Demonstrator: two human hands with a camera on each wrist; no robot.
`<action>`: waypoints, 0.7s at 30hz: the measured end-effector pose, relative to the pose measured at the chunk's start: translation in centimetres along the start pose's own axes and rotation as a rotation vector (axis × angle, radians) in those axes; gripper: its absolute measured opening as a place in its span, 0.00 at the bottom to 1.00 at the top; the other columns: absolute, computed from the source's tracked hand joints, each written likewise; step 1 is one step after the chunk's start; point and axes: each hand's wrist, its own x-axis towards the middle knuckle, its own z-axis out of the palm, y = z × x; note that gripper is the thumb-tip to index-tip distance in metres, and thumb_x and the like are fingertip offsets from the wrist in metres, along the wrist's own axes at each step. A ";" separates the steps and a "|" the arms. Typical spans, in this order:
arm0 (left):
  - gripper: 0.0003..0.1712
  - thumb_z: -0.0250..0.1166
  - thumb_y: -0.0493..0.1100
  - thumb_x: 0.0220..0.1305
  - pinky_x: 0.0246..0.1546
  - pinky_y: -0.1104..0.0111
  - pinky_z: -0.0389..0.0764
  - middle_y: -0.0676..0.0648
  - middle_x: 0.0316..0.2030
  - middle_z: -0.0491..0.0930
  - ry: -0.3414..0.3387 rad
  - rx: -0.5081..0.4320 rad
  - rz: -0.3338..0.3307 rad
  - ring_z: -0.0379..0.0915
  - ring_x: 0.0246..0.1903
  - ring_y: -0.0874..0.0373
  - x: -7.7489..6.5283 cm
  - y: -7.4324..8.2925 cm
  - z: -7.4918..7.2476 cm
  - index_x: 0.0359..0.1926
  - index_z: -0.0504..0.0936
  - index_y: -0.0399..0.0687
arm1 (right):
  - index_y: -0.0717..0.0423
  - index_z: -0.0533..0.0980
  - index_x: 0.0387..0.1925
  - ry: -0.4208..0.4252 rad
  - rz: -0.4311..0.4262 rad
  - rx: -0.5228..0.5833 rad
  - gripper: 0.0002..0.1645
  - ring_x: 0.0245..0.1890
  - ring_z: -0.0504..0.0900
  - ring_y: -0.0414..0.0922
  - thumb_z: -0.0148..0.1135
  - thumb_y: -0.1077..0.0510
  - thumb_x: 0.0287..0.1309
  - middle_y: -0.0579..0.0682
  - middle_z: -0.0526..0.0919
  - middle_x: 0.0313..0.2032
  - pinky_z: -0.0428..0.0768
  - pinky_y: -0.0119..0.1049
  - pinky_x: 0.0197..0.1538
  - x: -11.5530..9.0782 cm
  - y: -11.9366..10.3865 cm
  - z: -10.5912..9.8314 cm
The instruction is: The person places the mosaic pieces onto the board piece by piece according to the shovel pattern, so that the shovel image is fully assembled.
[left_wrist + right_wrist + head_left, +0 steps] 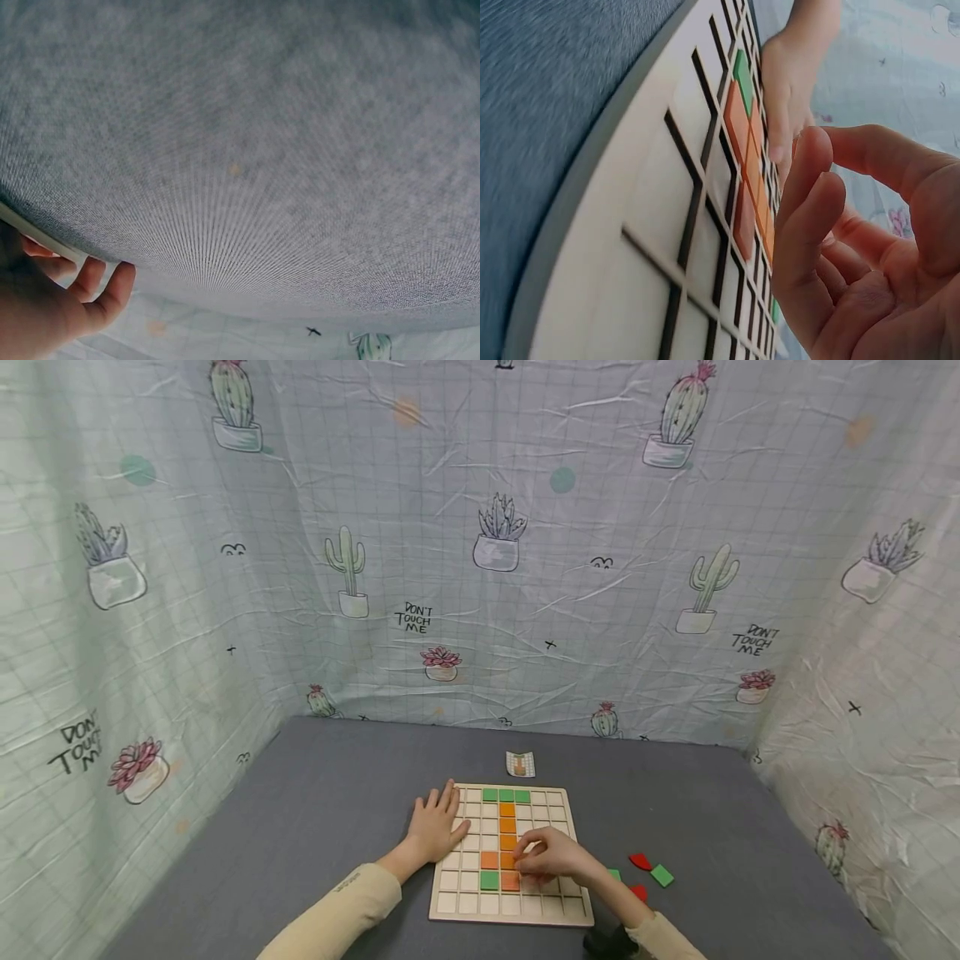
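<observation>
A pale wooden grid board point(446, 903) lies on the grey table with coloured square tiles in it. Along its left edge my left hand point(435, 828) lies spread, fingers straight, on the board. Over the board's middle right hovers my right hand point(551, 853), fingers bent and fingertips close together beside an orange tile point(507, 860). No tile shows between those fingertips in the right wrist view, though their far side is hidden. Green tiles point(506, 796) line the top row, above an orange column. A reddish-orange tile point(744, 221) sits in the grid near the right hand point(870, 247).
A small picture card point(520, 765) lies beyond the board. Right of the board are a loose green tile point(662, 876) and red pieces point(640, 862), some partly behind the right forearm. A dark object point(609, 943) is near the right sleeve. Patterned curtains point(555, 677) surround the table.
</observation>
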 end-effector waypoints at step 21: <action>0.35 0.41 0.60 0.65 0.45 0.51 0.62 0.41 0.65 0.57 0.007 0.015 0.001 0.59 0.58 0.44 0.1 -0.1 0.1 0.65 0.59 0.41 | 0.72 0.72 0.40 0.062 -0.019 -0.027 0.17 0.16 0.73 0.41 0.59 0.60 0.53 0.61 0.79 0.20 0.67 0.31 0.19 -3.9 2.6 -5.8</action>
